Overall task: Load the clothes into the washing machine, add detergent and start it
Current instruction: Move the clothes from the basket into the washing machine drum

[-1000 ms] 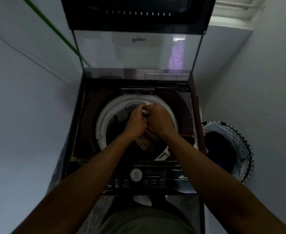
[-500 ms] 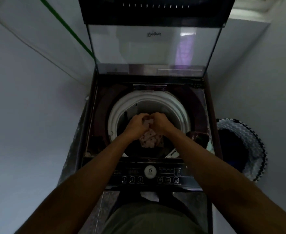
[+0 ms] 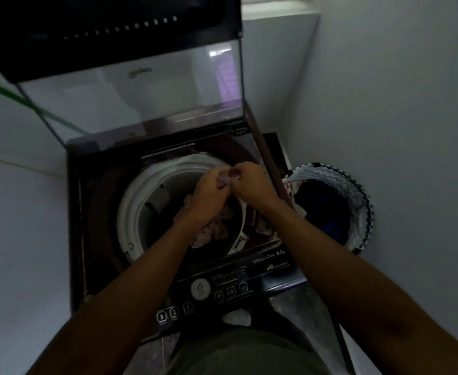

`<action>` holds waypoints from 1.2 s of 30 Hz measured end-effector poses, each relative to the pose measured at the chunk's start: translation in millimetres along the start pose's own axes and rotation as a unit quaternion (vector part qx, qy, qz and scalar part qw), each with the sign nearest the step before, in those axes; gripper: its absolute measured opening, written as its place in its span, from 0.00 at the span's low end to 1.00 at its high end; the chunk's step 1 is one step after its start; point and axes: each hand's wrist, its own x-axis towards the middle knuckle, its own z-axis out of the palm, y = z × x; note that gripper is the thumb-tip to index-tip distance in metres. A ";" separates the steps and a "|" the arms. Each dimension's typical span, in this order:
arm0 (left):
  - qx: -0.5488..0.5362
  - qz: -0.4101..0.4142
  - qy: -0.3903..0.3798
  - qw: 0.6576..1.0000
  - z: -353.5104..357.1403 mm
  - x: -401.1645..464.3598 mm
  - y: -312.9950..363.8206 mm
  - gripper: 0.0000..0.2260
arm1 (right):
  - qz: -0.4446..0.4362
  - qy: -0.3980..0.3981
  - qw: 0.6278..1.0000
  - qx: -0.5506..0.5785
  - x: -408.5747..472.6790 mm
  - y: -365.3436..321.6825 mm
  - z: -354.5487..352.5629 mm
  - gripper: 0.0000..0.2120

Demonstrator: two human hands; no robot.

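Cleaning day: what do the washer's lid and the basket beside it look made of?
Lid: seemingly glass or clear plastic, glossy; the wall shows through and a window reflects in it. Basket: likely woven fabric or rope, matte; zigzag weave along the rim.

Both hands have shifted from over the middle of the drum to its upper right rim — the left hand (image 3: pixel 208 190) and right hand (image 3: pixel 252 182) now meet close to the right edge of the washing machine (image 3: pixel 92 212), pinching a small pale item (image 3: pixel 226 178) between them. The patterned cloth (image 3: pixel 214 228) they covered a second ago now lies exposed below the left wrist. The view has swung too — the machine sits tilted left of centre and the laundry basket (image 3: pixel 357 201) has come nearer mid-frame.
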 end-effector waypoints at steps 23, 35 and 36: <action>0.351 0.144 -0.285 0.880 187.7 84.2 105.4 0.19 | 0.395 -0.151 0.895 0.139 -40.8 281.3 -12.8 0.15; 0.317 0.123 -0.288 0.895 191.8 85.0 99.9 0.19 | 0.484 -0.019 0.859 0.164 -54.2 297.1 -13.4 0.07; 0.316 0.114 -0.290 0.896 193.8 85.0 98.9 0.19 | 0.480 0.007 0.859 0.179 -59.4 295.6 -18.5 0.09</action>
